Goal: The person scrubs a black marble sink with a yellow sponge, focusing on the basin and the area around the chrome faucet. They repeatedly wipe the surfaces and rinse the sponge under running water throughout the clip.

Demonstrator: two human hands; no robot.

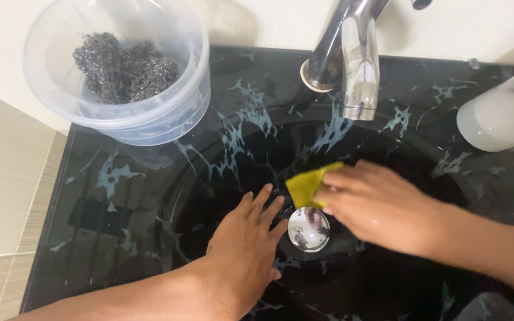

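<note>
Bright, even light from above. Glossy black sink (150,196) mirrors surroundings; pale streak reflections on left deck. Sharp glare on chrome tap (358,71) and drain cap (308,229). Wet sheen on right hand (376,205). Soft shadows only. Right hand slightly motion-blurred; bottle (501,116) at right edge out of focus. Tub (120,71) at far left fairly crisp.

Single head cam, steep downward view.
You're looking close down into the black sink (150,196), facing the wall; tap (352,65) at top centre, your forearms enter from the bottom edge and the right.
</note>
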